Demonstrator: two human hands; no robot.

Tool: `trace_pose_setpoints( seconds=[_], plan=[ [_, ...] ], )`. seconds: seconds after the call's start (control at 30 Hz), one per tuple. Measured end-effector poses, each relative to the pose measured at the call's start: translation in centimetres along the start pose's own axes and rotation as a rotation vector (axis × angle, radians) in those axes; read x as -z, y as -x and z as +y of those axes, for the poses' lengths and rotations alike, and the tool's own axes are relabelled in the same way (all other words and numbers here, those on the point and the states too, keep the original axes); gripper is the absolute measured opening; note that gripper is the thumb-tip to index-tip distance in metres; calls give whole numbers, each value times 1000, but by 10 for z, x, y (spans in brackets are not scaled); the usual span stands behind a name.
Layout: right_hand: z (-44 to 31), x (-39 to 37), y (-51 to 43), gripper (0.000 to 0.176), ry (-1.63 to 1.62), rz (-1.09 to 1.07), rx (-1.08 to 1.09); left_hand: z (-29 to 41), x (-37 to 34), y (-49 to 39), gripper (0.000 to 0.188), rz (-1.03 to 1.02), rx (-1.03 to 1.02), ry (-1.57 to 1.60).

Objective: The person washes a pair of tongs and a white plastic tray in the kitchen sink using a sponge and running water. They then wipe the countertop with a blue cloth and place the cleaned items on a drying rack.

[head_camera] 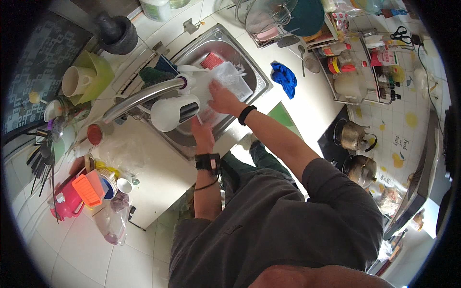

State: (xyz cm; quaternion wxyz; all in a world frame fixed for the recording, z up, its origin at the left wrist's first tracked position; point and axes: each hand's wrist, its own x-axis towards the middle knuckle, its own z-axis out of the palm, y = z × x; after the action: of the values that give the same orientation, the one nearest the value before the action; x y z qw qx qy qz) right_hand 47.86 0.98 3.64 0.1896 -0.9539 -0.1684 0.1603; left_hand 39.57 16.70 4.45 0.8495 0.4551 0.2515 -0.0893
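A translucent plastic container is tilted over the stainless steel sink, with water splashing at its far end. My left hand grips its near side; a reddish blur, perhaps the fingers, shows through the plastic. My right hand lies against the container with fingers bent; whether it grips is unclear. A chrome faucet with a white tap-mounted unit reaches over the sink and partly covers the container. Inside the sink, beyond the container, lies a red patterned item.
A blue cloth lies on the counter right of the sink. A dish rack with lids stands behind it. Kettles sit on the stove at right. At left are a stone mortar, mugs and a pink jug.
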Motion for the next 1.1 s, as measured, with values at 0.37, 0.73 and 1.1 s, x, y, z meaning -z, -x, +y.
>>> trace_pose_setpoints(
  seconds=[0.37,0.73,1.1],
  plan=[
    [77,62,28,39,-453,345,-456,-73,81,-106,24,-239,22,-420],
    [91,11,67,46,-1015,156,-462,-86,94,-125,29,-161,-311,-1099],
    [39,74,66,48,12,492,-311,93,137,-80,49,-171,-73,-804]
  ],
)
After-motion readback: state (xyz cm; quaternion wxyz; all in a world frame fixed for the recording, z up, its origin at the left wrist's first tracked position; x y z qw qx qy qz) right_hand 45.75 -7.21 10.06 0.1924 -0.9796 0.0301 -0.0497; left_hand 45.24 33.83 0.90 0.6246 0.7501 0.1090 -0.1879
